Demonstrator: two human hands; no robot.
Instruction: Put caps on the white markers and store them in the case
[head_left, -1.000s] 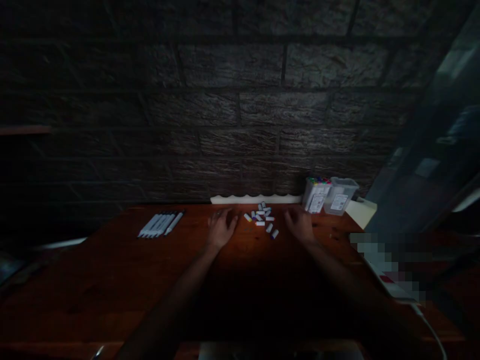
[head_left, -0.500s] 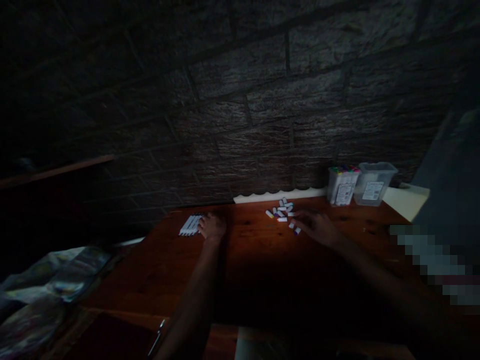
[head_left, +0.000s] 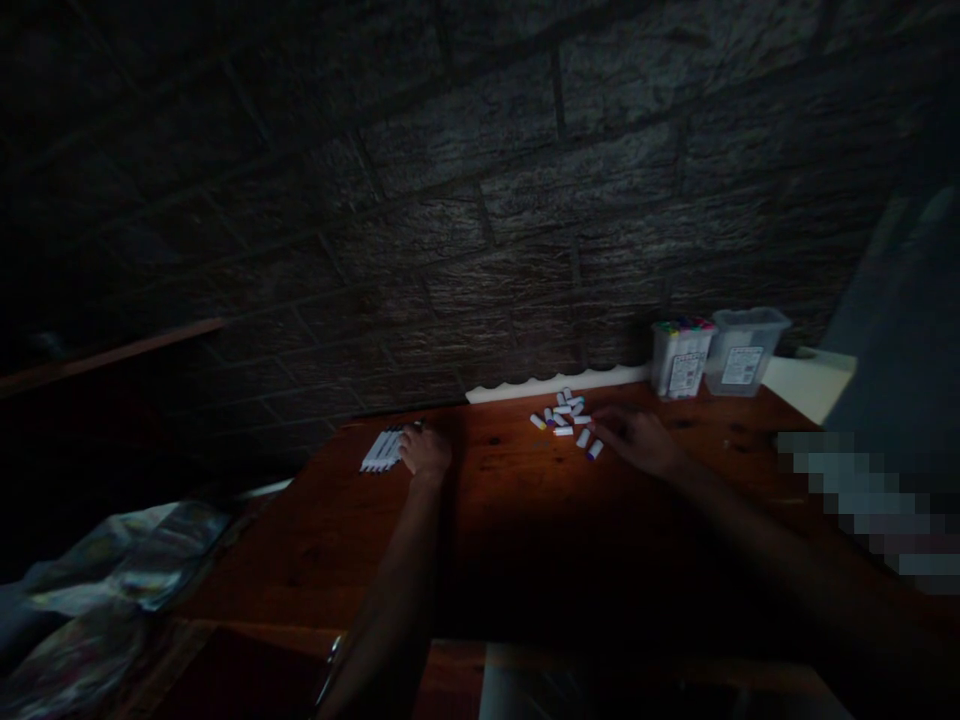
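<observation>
Several white markers (head_left: 381,452) with dark ends lie side by side in a row at the left of the wooden table. At the row's right end, my left hand (head_left: 425,455) rests with its fingers curled down over a marker, mostly hidden beneath it. Right of the middle, several short white marker caps (head_left: 561,419) with coloured ends are scattered in a loose group. My right hand (head_left: 641,440) reaches in from their right. Its fingertips are closed at the end of one white cap (head_left: 582,420); dim light blurs the exact contact.
At the back right stand a clear tub of colourful-tipped markers (head_left: 681,362) and a second clear tub (head_left: 744,355). A wavy white strip (head_left: 559,383) runs along the brick wall. Plastic bags (head_left: 127,555) lie left of the table (head_left: 300,560).
The view has shifted slightly. My right hand has drawn a little to the right of the lower caps, showing more of them. My left hand stays at the marker row.
</observation>
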